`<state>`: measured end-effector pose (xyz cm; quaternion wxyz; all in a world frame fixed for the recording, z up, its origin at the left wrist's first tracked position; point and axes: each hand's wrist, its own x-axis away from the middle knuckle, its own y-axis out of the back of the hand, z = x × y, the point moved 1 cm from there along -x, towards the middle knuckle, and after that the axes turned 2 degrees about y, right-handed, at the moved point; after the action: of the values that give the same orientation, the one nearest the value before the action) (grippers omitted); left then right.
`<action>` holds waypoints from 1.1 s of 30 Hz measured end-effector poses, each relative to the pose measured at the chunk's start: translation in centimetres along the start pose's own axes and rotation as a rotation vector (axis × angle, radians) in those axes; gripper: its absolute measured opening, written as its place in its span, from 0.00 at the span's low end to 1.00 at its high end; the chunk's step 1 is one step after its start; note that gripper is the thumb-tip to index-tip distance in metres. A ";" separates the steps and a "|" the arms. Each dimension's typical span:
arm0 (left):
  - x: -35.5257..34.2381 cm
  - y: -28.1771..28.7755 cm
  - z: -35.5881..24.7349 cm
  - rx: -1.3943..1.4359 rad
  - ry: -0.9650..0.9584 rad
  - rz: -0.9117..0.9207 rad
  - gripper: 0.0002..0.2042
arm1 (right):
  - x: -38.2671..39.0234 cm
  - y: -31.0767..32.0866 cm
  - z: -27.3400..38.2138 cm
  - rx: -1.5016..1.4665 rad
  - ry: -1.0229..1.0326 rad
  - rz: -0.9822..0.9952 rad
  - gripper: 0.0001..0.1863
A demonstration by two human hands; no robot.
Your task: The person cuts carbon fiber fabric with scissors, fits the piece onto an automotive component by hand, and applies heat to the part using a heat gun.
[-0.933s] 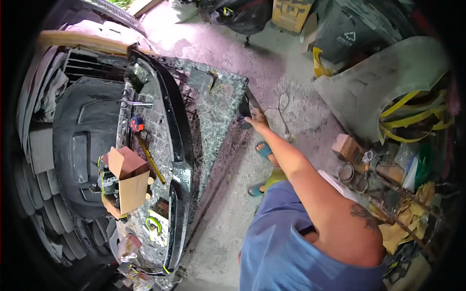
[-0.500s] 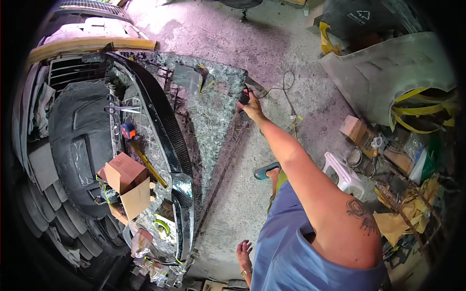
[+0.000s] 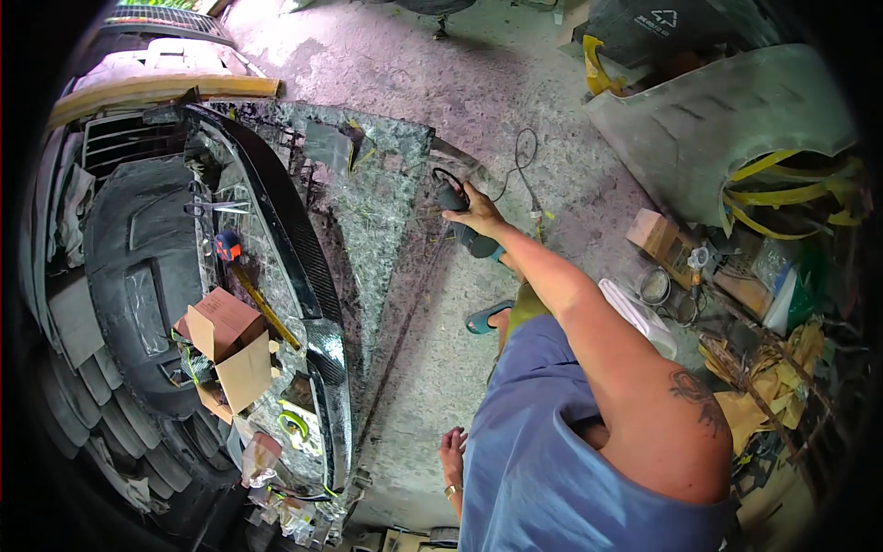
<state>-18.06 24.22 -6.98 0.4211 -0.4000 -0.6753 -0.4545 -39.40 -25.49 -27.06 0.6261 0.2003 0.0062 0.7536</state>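
My right hand (image 3: pixel 480 213) is wrapped round a black corded power tool (image 3: pixel 449 195), held out past the right corner of the worktable (image 3: pixel 386 212). The tool's lower end shows under the hand; its exact kind is unclear. Its dark cord (image 3: pixel 522 156) loops onto the floor beyond. My left hand (image 3: pixel 451 446), a watch on its wrist, hangs low beside my body with fingers loosely bent and nothing visible in them. Along the table lies a long, curved black carbon-fibre panel (image 3: pixel 299 230), out of reach of both hands.
On the table's left side are scissors (image 3: pixel 216 208), a tape measure (image 3: pixel 227 245), an opened cardboard box (image 3: pixel 244 382) and a green tape roll (image 3: pixel 292 424). Stacked dark panels (image 3: pixel 152 276) stand further left. A white stool (image 3: pixel 636 317) and a large grey panel (image 3: pixel 681 129) are at right.
My right hand has drawn back from the table corner with the power tool, so more of the tool shows. The whole view has shifted slightly. My left hand still hangs low, its fingers closer together.
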 end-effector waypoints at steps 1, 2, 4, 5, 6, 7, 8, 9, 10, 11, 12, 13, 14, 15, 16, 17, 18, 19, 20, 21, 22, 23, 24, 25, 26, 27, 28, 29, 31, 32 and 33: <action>-0.2 0.2 -0.1 0.002 -0.004 -0.001 0.17 | -0.1 0.5 0.2 -0.002 -0.050 0.076 0.37; -0.7 0.3 -0.5 -0.014 -0.016 0.002 0.18 | -0.2 1.0 0.5 -0.002 -0.099 0.150 0.38; -1.5 -0.4 -1.8 -0.046 -0.073 -0.010 0.15 | -0.3 2.5 1.2 -0.010 -0.073 0.218 0.41; -1.3 -0.6 -2.4 -0.042 -0.091 -0.002 0.15 | -0.3 3.4 1.7 -0.020 -0.057 0.287 0.44; -1.7 -1.0 -3.7 -0.063 -0.179 -0.034 0.14 | -0.2 4.0 2.6 -0.015 -0.078 0.299 0.49; -2.8 -1.9 -5.6 -0.082 -0.274 -0.062 0.12 | -0.2 4.5 2.8 0.018 -0.107 0.328 0.51; -3.2 -3.4 -8.0 -0.107 -0.362 -0.089 0.10 | 0.3 4.8 2.9 -0.002 -0.095 0.345 0.51; -3.9 -4.6 -10.5 -0.132 -0.417 -0.062 0.10 | 0.3 5.2 3.0 0.034 -0.167 0.450 0.51; -4.4 -6.3 -13.6 -0.132 -0.461 -0.024 0.10 | 0.9 5.7 4.2 -0.016 -0.156 0.471 0.49; -4.9 -8.3 -17.1 -0.138 -0.506 0.026 0.10 | 1.4 6.8 4.8 -0.051 -0.191 0.484 0.44; -5.8 -10.6 -20.7 -0.133 -0.552 0.049 0.10 | 1.5 7.8 4.0 0.092 -0.270 0.495 0.40; -6.3 -12.4 -24.0 -0.138 -0.641 0.104 0.09 | 2.0 8.1 5.0 0.093 -0.213 0.469 0.40; -6.4 -15.2 -27.4 -0.149 -0.729 0.190 0.09 | 2.0 9.1 3.2 0.163 -0.222 0.457 0.40; -7.2 -16.2 -29.8 -0.096 -0.760 0.193 0.10 | 3.0 9.0 6.4 0.170 -0.159 0.399 0.40; -8.5 -17.4 -32.2 -0.044 -0.788 0.196 0.10 | 2.8 7.9 6.6 0.178 -0.136 0.396 0.40; -9.8 -19.3 -34.4 0.108 -0.758 0.240 0.11 | 3.1 7.9 6.8 0.194 -0.124 0.375 0.40; -10.2 -21.3 -36.6 0.254 -0.718 0.286 0.11 | 3.2 8.2 6.8 0.142 -0.208 0.396 0.39; -10.3 -23.1 -38.2 0.332 -0.683 0.255 0.11 | 3.8 8.4 6.7 0.149 -0.207 0.394 0.39; -10.3 -24.5 -39.8 0.411 -0.645 0.221 0.11 | 4.4 9.0 7.9 0.119 -0.211 0.355 0.34; -10.7 -25.5 -40.7 0.416 -0.648 0.229 0.11 | 4.8 9.6 8.8 0.089 -0.211 0.310 0.30; -11.1 -26.2 -41.5 0.444 -0.634 0.231 0.10 | 5.0 9.1 8.7 -0.027 -0.216 0.307 0.29; -11.4 -26.6 -42.1 0.473 -0.621 0.229 0.10 | 4.8 9.2 8.9 0.036 -0.170 0.318 0.29; -11.7 -27.1 -42.5 0.490 -0.628 0.243 0.08 | 4.8 9.5 8.7 0.002 -0.160 0.299 0.29; -11.8 -27.5 -42.5 0.491 -0.626 0.246 0.08 | 4.8 9.7 8.5 -0.033 -0.149 0.283 0.28; -11.8 -27.8 -42.6 0.495 -0.636 0.248 0.08 | 4.9 10.0 8.4 -0.031 -0.150 0.283 0.28; -12.0 -27.9 -42.8 0.498 -0.649 0.249 0.08 | 4.7 10.3 8.7 0.064 -0.187 0.297 0.29; -12.1 -28.1 -42.8 0.527 -0.641 0.226 0.08 | 4.7 10.5 9.0 0.159 -0.222 0.311 0.30; -12.2 -28.0 -42.8 0.529 -0.643 0.224 0.08 | 4.8 10.6 9.5 0.160 -0.219 0.313 0.30; -13.3 -27.2 -42.6 0.427 -0.793 0.122 0.08 | 5.2 10.6 11.7 0.414 -0.156 0.183 0.41; -13.8 -26.9 -42.5 0.436 -0.798 0.114 0.08 | 5.1 10.4 11.7 0.417 -0.145 0.190 0.41; -13.8 -27.0 -42.4 0.349 -0.863 0.066 0.09 | 5.2 10.6 11.4 0.489 -0.086 0.153 0.40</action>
<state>-29.79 -25.45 -17.45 0.1769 -0.4969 -0.8421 -0.1124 -46.52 -25.65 -12.30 0.5000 0.3775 0.1461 0.7656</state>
